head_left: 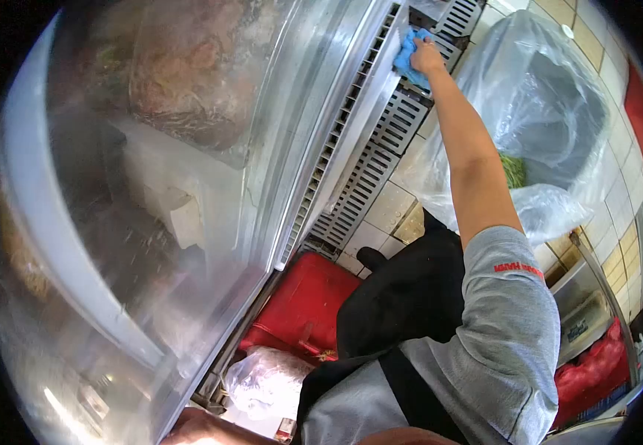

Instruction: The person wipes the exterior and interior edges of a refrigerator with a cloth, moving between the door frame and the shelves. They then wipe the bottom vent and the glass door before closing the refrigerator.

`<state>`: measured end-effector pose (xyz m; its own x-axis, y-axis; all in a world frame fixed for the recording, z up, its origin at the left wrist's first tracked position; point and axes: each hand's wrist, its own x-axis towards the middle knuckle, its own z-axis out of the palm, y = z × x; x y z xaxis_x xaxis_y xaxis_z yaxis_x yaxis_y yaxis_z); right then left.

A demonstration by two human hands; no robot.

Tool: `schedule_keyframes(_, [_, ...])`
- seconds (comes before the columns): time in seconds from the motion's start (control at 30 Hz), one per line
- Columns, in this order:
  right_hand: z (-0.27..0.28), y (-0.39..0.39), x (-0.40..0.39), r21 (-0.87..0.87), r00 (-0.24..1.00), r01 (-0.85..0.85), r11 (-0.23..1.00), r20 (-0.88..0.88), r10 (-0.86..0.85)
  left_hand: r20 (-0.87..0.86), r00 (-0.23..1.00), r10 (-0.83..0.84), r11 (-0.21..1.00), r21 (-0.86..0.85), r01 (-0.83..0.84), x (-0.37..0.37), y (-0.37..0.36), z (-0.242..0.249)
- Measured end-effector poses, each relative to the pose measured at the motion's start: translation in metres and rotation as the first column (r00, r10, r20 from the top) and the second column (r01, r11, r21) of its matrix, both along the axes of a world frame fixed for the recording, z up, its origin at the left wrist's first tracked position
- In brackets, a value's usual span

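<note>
Grey shirt sleeve (510, 297) nearest the camera leads along the outstretched right arm to a blue cloth (409, 59), bunched in the fingers of the right hand (428, 56) against the far stretch of the display case's (297, 148) slotted trim (335, 141). Crumpled, the cloth shows no clear long axis; the trim runs from it back toward the body. Well apart, the left hand (199, 429) is at the case's near edge, its grip impossible to tell. Beside the case lie floor grating (395, 122), a clear plastic bag (551, 89) holding greens (513, 171), and a red container (303, 300).
</note>
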<state>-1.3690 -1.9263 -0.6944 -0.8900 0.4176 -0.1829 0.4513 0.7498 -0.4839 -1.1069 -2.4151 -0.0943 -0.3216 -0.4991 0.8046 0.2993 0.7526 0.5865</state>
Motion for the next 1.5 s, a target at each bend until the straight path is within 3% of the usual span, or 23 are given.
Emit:
schedule_keyframes(0.1, [-0.009,-0.045,0.032,-0.247,1.000,-0.015,0.969,0.001,0.015,-0.050,0.998,-0.033,0.991,0.125,0.039,0.016,-0.029,0.010])
schedule_keyframes(0.17, [-0.034,-0.108,0.077,0.160,0.964,-0.239,0.958,-0.080,0.254,-0.102,0.995,-0.018,0.994,0.101,0.028,0.009,-0.023,0.008])
schedule_keyframes(0.23, [0.001,-0.168,0.129,0.026,0.959,-0.259,0.965,-0.110,0.261,0.150,0.781,-0.606,0.795,0.142,0.590,0.061,-0.124,0.041])
schedule_keyframes(0.33, [0.002,-0.256,0.210,-0.420,0.929,-0.169,0.891,0.235,0.287,0.049,0.974,-0.220,0.974,-0.039,0.222,0.034,-0.083,0.013])
schedule_keyframes(0.37, [-0.028,-0.289,0.247,-0.198,0.753,-0.605,0.771,0.173,0.635,0.039,0.987,-0.158,0.984,-0.078,0.161,0.030,-0.075,0.007])
schedule_keyframes(0.4, [-0.025,-0.305,0.279,-0.354,0.783,-0.605,0.713,-0.102,0.614,0.043,0.993,-0.109,0.986,-0.126,0.113,0.028,-0.071,0.002])
schedule_keyframes(0.47, [-0.027,-0.313,0.296,-0.614,0.581,-0.618,0.492,0.065,0.811,0.039,0.999,-0.020,0.974,-0.223,0.028,0.025,-0.068,-0.007])
schedule_keyframes(0.57, [0.037,-0.262,0.277,-0.701,0.978,0.052,0.711,0.179,0.106,-0.001,0.987,0.160,0.898,-0.415,-0.146,0.021,-0.071,-0.019])
schedule_keyframes(0.63, [0.101,-0.201,0.239,-0.683,0.962,0.233,0.692,0.056,-0.268,-0.058,0.966,0.252,0.816,-0.524,-0.245,0.016,-0.071,-0.019])
schedule_keyframes(0.67, [0.130,-0.168,0.219,-0.654,0.930,0.174,0.736,-0.135,-0.341,-0.093,0.957,0.276,0.773,-0.570,-0.278,0.013,-0.070,-0.018])
schedule_keyframes(0.73, [0.155,-0.113,0.167,-0.794,0.768,0.085,0.602,-0.333,-0.547,-0.138,0.933,0.333,0.658,-0.674,-0.334,0.009,-0.067,-0.013])
schedule_keyframes(0.77, [0.153,-0.087,0.135,-0.714,0.706,0.114,0.691,-0.431,-0.562,-0.158,0.910,0.384,0.585,-0.721,-0.372,0.007,-0.056,-0.014])
schedule_keyframes(0.8, [0.166,-0.066,0.102,-0.733,0.624,0.034,0.679,-0.515,-0.588,-0.200,0.805,0.559,0.369,-0.809,-0.458,0.004,-0.039,-0.012])
schedule_keyframes(0.9, [0.192,-0.038,0.018,-0.670,0.444,-0.195,0.716,-0.711,-0.545,-0.169,0.820,0.547,0.447,-0.769,-0.457,-0.003,-0.040,-0.009])
schedule_keyframes(0.93, [0.184,-0.050,0.000,-0.723,0.392,-0.099,0.684,-0.660,-0.641,-0.151,0.827,0.542,0.478,-0.754,-0.451,-0.005,-0.044,-0.011])
schedule_keyframes(1.07, [0.112,-0.032,-0.036,-0.854,0.436,-0.087,0.513,-0.496,-0.751,-0.169,0.844,0.509,0.595,-0.640,-0.487,-0.003,-0.045,-0.018])
schedule_keyframes(1.1, [0.095,-0.012,-0.049,-0.946,0.541,-0.168,0.278,-0.324,-0.776,-0.179,0.861,0.476,0.640,-0.601,-0.479,0.000,-0.056,-0.017])
schedule_keyframes(1.17, [0.144,0.008,-0.028,-0.979,0.684,-0.174,0.104,-0.196,-0.702,-0.200,0.880,0.431,0.670,-0.582,-0.461,0.000,-0.077,-0.014])
schedule_keyframes(1.23, [0.187,0.020,-0.020,-0.935,0.762,-0.308,0.176,-0.353,-0.543,-0.226,0.872,0.435,0.628,-0.618,-0.474,0.002,-0.096,-0.013])
schedule_keyframes(1.3, [0.215,0.009,-0.013,-0.757,0.812,-0.124,0.641,-0.448,-0.373,-0.251,0.865,0.434,0.549,-0.687,-0.475,-0.002,-0.112,-0.009])
schedule_keyframes(1.37, [0.202,0.015,-0.043,-0.356,0.806,-0.091,0.930,-0.574,-0.141,-0.276,0.843,0.461,0.432,-0.760,-0.485,-0.006,-0.137,-0.006])
schedule_keyframes(1.4, [0.223,0.004,-0.021,-0.088,0.837,-0.036,0.995,-0.547,-0.018,-0.292,0.824,0.486,0.356,-0.795,-0.491,-0.007,-0.153,-0.004])
schedule_keyframes(1.5, [0.210,0.010,-0.011,0.196,0.837,-0.161,0.967,-0.492,0.239,-0.339,0.778,0.528,0.172,-0.855,-0.489,-0.015,-0.196,0.003])
